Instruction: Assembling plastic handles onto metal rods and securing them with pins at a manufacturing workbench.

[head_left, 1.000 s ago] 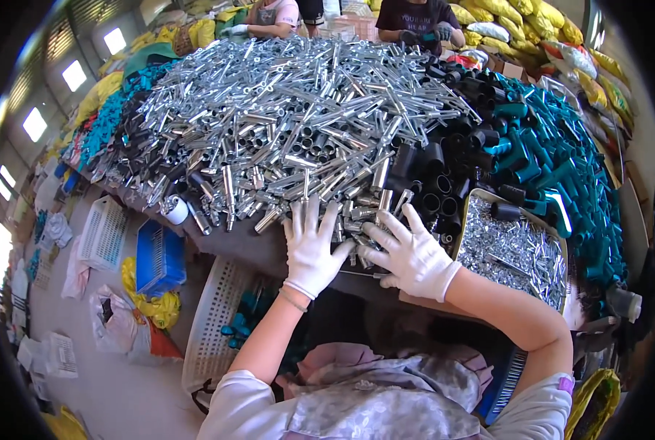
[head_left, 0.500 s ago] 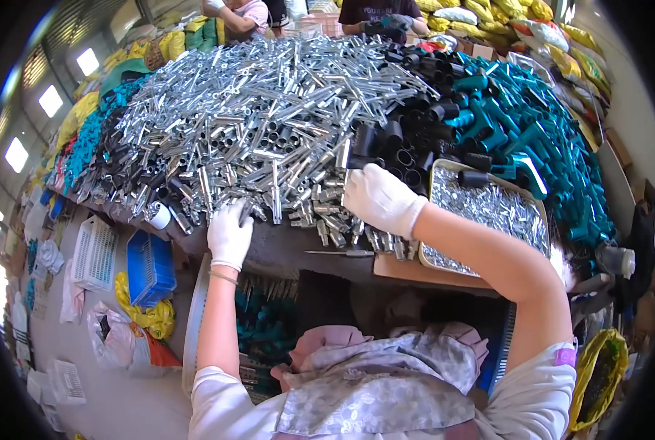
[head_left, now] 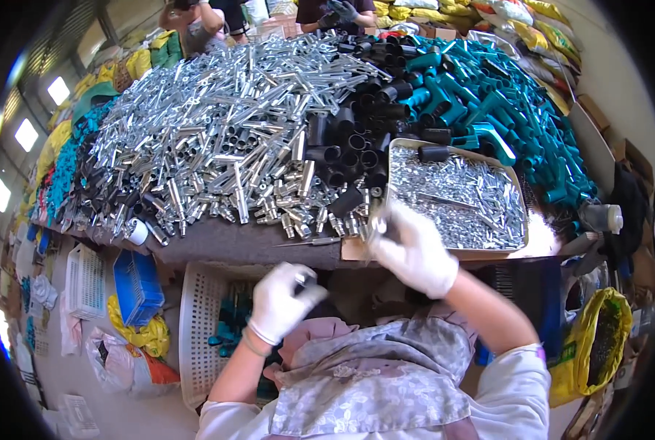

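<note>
My left hand [head_left: 282, 302], in a white glove, is drawn back above my lap, in front of the table edge. Its fingers curl around a small dark, shiny metal part [head_left: 303, 281], mostly hidden by the glove. Also gloved in white, my right hand [head_left: 417, 253] hovers by the front left corner of a tray of small metal pins [head_left: 455, 202]. Its thumb and fingers close on a small silver metal piece [head_left: 378, 225], whose kind is too blurred to tell. Beyond both hands spreads a heap of silver metal tubes and fittings [head_left: 217, 132].
Black plastic sleeves [head_left: 353, 147] and teal plastic housings [head_left: 481, 103] are piled right of the metal heap. A thin pointed tool [head_left: 316, 241] lies at the table's front edge. Below stand a white crate [head_left: 199, 330] and a blue crate [head_left: 138, 286]. Other people work at the far side.
My left hand has left the heap's front edge and come back toward my lap with a part. My right hand has moved from the black sleeves toward me. The view has shifted rightward.
</note>
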Available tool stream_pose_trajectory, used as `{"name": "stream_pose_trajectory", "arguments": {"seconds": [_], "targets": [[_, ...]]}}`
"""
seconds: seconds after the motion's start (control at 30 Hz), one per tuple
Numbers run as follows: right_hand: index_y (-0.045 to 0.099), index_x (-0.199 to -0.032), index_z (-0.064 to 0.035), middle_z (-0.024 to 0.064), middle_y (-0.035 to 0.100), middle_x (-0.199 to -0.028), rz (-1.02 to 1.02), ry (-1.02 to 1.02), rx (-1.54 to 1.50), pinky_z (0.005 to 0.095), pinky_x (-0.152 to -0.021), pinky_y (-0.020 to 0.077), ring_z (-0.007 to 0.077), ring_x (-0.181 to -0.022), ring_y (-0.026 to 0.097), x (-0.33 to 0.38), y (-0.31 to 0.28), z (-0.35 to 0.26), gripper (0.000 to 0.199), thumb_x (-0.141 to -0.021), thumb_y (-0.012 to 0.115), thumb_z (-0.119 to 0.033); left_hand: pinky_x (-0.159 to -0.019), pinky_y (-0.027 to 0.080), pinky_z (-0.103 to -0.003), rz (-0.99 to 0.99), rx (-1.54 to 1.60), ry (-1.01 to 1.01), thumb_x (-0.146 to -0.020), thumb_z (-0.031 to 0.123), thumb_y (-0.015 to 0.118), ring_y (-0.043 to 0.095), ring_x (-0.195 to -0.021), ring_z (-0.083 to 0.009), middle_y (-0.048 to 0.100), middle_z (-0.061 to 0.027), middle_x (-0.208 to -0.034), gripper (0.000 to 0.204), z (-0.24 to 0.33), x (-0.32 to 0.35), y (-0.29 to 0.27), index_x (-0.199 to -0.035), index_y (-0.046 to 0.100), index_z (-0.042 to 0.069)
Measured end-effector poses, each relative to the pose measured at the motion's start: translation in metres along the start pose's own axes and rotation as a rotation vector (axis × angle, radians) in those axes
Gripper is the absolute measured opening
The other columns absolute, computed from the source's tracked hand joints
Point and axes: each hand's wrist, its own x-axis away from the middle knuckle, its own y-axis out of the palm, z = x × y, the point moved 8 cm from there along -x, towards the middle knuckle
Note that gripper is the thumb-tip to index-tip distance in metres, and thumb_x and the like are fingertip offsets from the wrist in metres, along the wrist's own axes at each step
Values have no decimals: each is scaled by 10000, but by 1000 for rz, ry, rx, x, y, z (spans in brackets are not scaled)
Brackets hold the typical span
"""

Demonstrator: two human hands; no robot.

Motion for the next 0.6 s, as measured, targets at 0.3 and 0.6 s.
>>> {"name": "stream_pose_trajectory", "arguments": {"seconds": [0.3, 0.6], "targets": [[647, -1028, -26, 51, 639, -902, -217, 340, -264, 316, -744, 524, 153, -804, 622, 90, 40, 22, 188, -849, 670, -80, -587, 517, -407, -260, -115, 304, -663, 348, 870, 639, -674, -281, 602, -69, -726, 323, 52, 20, 68, -831, 707, 125], [706, -1169, -68, 157, 687, -971, -180, -99, 341, 440, -827, 535, 353, -909, 666, 6, -42, -5, 389, -804, 761, -190, -595, 524, -358, -146, 99, 201, -663, 194, 871, 632, -640, -254, 622, -55, -735, 262, 52, 11, 59, -851, 715, 100]]}}
